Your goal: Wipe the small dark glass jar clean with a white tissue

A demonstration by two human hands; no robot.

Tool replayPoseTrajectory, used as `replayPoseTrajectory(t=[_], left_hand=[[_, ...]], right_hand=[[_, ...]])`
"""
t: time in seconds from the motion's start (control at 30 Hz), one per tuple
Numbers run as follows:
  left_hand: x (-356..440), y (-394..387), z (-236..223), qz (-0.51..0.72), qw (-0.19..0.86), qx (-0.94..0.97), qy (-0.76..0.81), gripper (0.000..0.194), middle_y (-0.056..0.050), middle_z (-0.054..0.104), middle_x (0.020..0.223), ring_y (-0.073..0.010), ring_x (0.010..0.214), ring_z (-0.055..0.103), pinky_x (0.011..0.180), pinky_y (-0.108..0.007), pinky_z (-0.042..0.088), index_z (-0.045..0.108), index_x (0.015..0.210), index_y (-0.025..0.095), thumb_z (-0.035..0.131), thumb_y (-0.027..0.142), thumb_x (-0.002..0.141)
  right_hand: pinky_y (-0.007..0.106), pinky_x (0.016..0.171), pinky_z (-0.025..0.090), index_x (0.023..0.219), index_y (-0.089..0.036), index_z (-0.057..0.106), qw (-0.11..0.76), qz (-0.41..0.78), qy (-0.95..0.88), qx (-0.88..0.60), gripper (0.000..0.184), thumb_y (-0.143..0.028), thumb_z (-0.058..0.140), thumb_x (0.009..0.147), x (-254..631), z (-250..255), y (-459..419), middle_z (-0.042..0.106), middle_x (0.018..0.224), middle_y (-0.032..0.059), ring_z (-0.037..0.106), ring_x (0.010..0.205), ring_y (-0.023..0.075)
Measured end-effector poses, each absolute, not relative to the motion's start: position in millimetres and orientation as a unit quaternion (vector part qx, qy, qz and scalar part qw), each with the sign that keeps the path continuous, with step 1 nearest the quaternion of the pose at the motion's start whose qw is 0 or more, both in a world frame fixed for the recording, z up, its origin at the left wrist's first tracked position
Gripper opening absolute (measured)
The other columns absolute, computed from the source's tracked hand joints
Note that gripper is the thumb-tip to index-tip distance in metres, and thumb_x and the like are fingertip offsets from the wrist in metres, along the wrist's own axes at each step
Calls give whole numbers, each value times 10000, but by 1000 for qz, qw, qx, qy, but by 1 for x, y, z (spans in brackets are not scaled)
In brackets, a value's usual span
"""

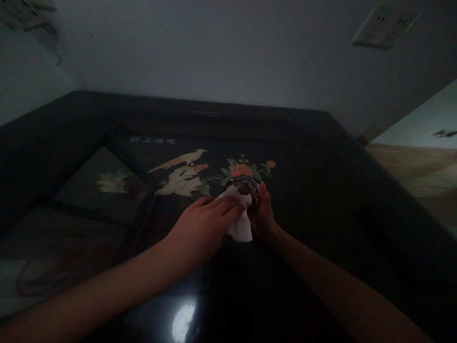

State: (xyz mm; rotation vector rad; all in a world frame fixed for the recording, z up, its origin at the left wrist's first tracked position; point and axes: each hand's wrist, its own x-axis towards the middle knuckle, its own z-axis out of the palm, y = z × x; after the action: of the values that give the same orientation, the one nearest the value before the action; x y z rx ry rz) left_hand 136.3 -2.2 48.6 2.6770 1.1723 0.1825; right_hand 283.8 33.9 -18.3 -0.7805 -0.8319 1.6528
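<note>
My left hand is closed on a white tissue, which it presses against the rim and into the mouth of a dark, shiny round vessel. Fingers of my right hand wrap around the right side of that vessel, the thumb upright along its wall. The vessel is tilted toward me. Its patterned glassy surface shows at the upper rim, while its lower part is hidden behind my hands and the tissue, so its exact kind cannot be told.
Below lies a glossy black tabletop decorated with a bird, flowers and written characters. A bright reflection shows near me. The wall behind carries a socket plate, with another socket at upper left. Wooden flooring shows at right.
</note>
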Motion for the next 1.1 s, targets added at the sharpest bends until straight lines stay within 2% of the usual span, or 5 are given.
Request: replayPoseTrajectory(t=[0.27,0.47,0.63,0.77,1.1], left_hand=[[136,-1,41,66,6,925,374,460,-131,592,1327,-258,1297,477,1049,-467,386,533,1280,108,429,20,841],[141,-5,44,141,197,885,398,466,-117,635,1242,-236,1134,592,963,-363,463,594,1171,123,512,28,722],[147,-7,47,209,439,752,444,240,-18,672,888,-159,814,637,703,-241,498,618,888,162,483,61,717],[150,-6,50,234,550,678,428,260,-6,673,910,-153,804,628,695,-235,495,592,950,167,479,101,726],[139,-6,48,113,216,877,414,336,-70,701,1062,-229,952,656,840,-365,490,587,1065,166,512,57,756]], right_hand=[[373,774,543,918,-255,660,544,696,-355,-306,548,-731,539,673,284,-22,36,719,901,37,639,1011,256],[361,711,549,895,-246,657,540,693,-339,-336,580,-753,537,638,284,-17,34,715,813,41,663,921,264],[372,725,554,911,-246,662,535,691,-361,-326,578,-748,522,662,285,-12,32,707,754,32,668,904,266],[354,731,551,912,-259,671,556,688,-353,-305,525,-712,568,669,285,-14,33,706,738,11,671,898,254],[379,752,544,892,-247,642,541,701,-345,-310,562,-740,564,633,282,-19,34,714,816,35,656,963,274]])
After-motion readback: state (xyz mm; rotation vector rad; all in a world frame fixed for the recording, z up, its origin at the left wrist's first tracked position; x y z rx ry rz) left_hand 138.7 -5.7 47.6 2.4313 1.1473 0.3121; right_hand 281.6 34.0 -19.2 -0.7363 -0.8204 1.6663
